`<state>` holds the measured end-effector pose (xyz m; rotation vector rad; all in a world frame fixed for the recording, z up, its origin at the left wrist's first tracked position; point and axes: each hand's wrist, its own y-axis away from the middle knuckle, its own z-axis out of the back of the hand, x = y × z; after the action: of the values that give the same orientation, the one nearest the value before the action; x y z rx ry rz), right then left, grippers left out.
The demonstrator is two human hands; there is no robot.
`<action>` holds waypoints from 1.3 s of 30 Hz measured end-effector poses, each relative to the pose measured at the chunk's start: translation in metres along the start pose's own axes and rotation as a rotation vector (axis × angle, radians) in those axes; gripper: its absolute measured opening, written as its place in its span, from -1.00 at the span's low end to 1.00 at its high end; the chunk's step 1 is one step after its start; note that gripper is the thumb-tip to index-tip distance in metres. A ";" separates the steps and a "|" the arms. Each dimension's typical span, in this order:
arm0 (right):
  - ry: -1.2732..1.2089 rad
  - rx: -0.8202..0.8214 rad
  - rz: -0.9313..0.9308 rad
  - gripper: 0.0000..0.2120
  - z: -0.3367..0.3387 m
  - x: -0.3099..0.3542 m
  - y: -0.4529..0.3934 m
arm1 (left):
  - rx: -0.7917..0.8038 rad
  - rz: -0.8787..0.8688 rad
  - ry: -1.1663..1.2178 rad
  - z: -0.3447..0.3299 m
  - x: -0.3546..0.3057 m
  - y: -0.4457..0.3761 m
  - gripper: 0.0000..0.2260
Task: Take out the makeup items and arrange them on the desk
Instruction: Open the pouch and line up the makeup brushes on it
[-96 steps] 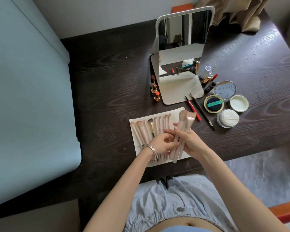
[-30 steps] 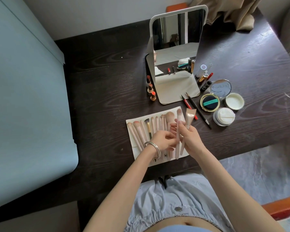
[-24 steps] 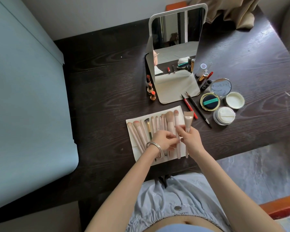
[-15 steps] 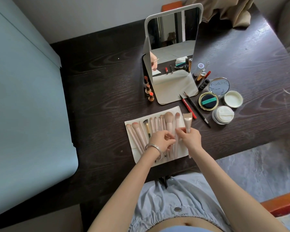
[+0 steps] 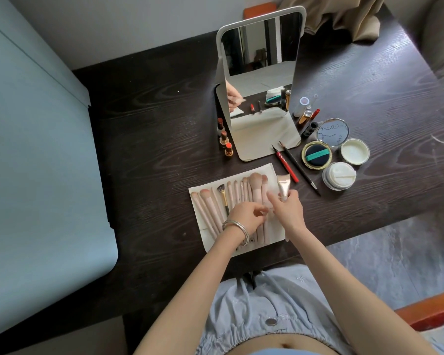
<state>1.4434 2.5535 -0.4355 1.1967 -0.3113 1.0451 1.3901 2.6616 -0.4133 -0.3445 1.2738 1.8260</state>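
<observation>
We sit at the dark desk (image 5: 149,139) with our brushes laid out on a white cloth (image 5: 198,193). Our right hand (image 5: 289,212) pinches a flat brush (image 5: 283,185) near its shiny neck, fingers tight around the handle. The hairy tip points away from us and hangs just past the right edge of the cloth. We hold it low and close to the neck so we can steer it into the gap at the end of the row.

Our left hand (image 5: 246,217) rests on the handles of the brush row (image 5: 231,198), with its fingers loosely curled. We cannot tell if it grips one or only holds them steady. We think it is there so the brushes do not roll while the new one goes in.

The brushes lie side by side with tips all pointing one way, so each is easy to see and pick. Behind the cloth stands a mirror (image 5: 260,80). Lipsticks (image 5: 224,140) stand at its left. Two pencils (image 5: 292,166), a compact (image 5: 316,155) and powder jars (image 5: 340,175) sit on the right, well apart from the cloth.

The job looks nearly done.
</observation>
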 end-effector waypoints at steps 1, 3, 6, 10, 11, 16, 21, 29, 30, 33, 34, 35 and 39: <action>-0.045 0.007 -0.012 -0.71 0.001 -0.001 -0.001 | 0.000 0.000 0.000 0.000 0.000 0.000 -0.75; -0.078 0.018 -0.004 -0.78 0.004 -0.005 -0.003 | -0.005 0.003 -0.001 -0.002 0.000 0.000 -0.75; 0.008 0.014 0.115 -0.86 0.006 -0.011 0.000 | -0.013 -0.003 -0.017 -0.002 0.000 -0.001 -0.74; 0.134 -0.080 0.205 -0.75 0.005 -0.014 -0.001 | -0.014 -0.012 -0.033 -0.002 -0.002 -0.002 -0.74; 0.139 -0.122 0.191 -0.74 0.004 -0.011 -0.002 | -0.015 -0.014 -0.036 -0.002 -0.002 -0.002 -0.74; 0.132 -0.193 0.163 -0.81 -0.003 -0.003 -0.007 | -0.015 -0.008 -0.042 -0.003 -0.002 -0.003 -0.74; 0.207 -0.195 0.168 -0.80 -0.004 -0.003 -0.005 | -0.011 -0.004 -0.052 -0.003 -0.001 -0.004 -0.75; 0.269 -0.171 0.142 -0.75 -0.001 -0.007 -0.007 | -0.005 0.006 -0.034 -0.003 0.000 -0.005 -0.74; 0.278 -0.166 0.142 -0.75 -0.001 -0.007 -0.007 | -0.005 0.009 -0.036 -0.003 0.000 -0.005 -0.74; 0.291 -0.150 0.124 -0.77 0.001 -0.007 -0.007 | -0.009 0.010 -0.037 -0.003 0.000 -0.005 -0.74; 0.293 -0.139 0.113 -0.77 0.001 -0.006 -0.006 | -0.009 0.010 -0.035 -0.003 0.000 -0.005 -0.74; 0.292 -0.131 0.109 -0.78 0.002 -0.006 -0.006 | -0.013 0.010 -0.034 -0.003 0.000 -0.005 -0.74; 0.293 -0.102 0.098 -0.77 0.003 -0.004 -0.005 | -0.015 0.004 -0.038 -0.004 0.000 -0.005 -0.74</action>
<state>1.4462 2.5490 -0.4405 0.9299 -0.1925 1.2572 1.3930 2.6589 -0.4185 -0.3144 1.2357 1.8381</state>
